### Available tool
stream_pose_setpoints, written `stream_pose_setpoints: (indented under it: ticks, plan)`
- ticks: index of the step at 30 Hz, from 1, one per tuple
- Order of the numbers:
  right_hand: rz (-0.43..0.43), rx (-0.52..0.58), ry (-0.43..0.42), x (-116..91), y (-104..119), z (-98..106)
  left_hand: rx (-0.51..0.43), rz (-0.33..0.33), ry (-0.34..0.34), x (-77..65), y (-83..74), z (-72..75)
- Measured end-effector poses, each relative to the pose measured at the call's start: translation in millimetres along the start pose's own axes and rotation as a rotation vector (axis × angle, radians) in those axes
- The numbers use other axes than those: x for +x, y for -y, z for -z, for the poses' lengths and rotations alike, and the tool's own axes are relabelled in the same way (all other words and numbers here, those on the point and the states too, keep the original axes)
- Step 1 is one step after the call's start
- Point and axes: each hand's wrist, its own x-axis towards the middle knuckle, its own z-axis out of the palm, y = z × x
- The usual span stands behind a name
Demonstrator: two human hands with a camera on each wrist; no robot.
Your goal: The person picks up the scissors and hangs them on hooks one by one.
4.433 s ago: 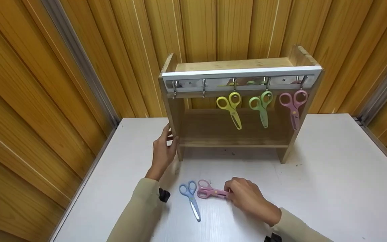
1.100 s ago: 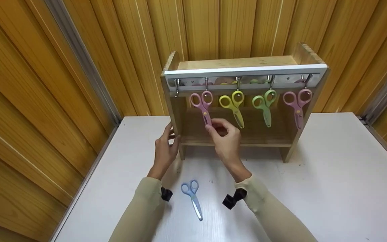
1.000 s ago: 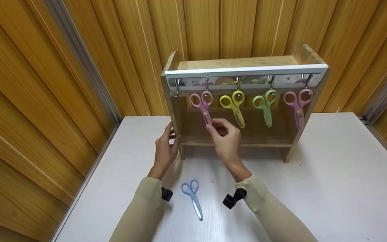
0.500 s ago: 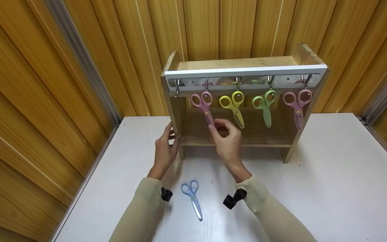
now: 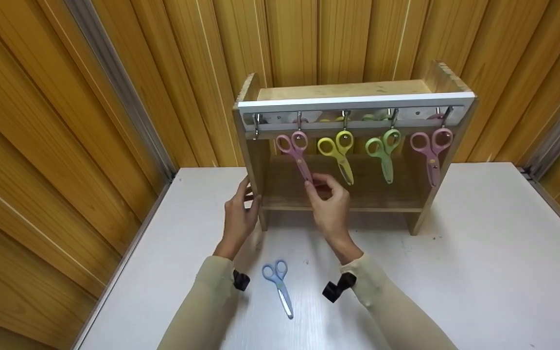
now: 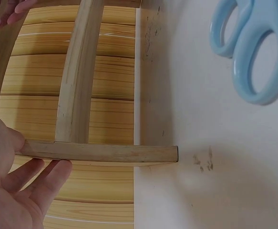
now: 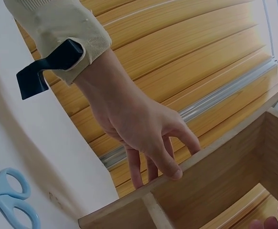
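My right hand (image 5: 331,206) pinches the blade end of pink scissors (image 5: 297,154), whose right finger loop hangs from the second hook (image 5: 299,119) from the left. My left hand (image 5: 239,216) holds the left side panel of a wooden rack (image 5: 341,210); the left wrist view has the thumb and fingers of this hand (image 6: 15,176) on either side of the panel. Yellow scissors (image 5: 337,151), green scissors (image 5: 383,151) and another pair of pink scissors (image 5: 431,153) hang on the hooks to the right. Blue scissors (image 5: 277,287) lie on the table between the forearms.
The leftmost hook (image 5: 256,127) bears nothing. A metal strip (image 5: 358,116) carries the hooks along the rack's front top. The rack stands on a white table (image 5: 494,257), with wood-look panelled walls (image 5: 338,43) behind and at both sides.
The right hand took the pink scissors from the table and they now hang at the second hook. Lately their blade end has swung slightly right in its fingers. The left hand stays put.
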Motion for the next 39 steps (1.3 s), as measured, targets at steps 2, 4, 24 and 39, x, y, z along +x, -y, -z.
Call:
stream_pose_setpoints:
  ticks: [2, 4, 24, 39]
  plan:
    - [-0.008, -0.001, 0.0, -1.2, 3.9, 0.8, -0.001, -0.005, -0.001, -0.1, 0.3, 0.1]
    - [-0.019, 0.013, -0.001, -1.3, 4.2, 1.0, -0.001, -0.008, -0.002, -0.5, 0.5, 0.5]
    - [-0.026, -0.014, -0.007, 1.4, -11.9, 0.8, 0.001, 0.035, 0.012, -0.6, -2.8, 0.5]
    - [-0.012, -0.016, 0.061, 3.2, -39.1, 5.5, -0.007, 0.029, 0.009, 0.0, -1.9, 0.4]
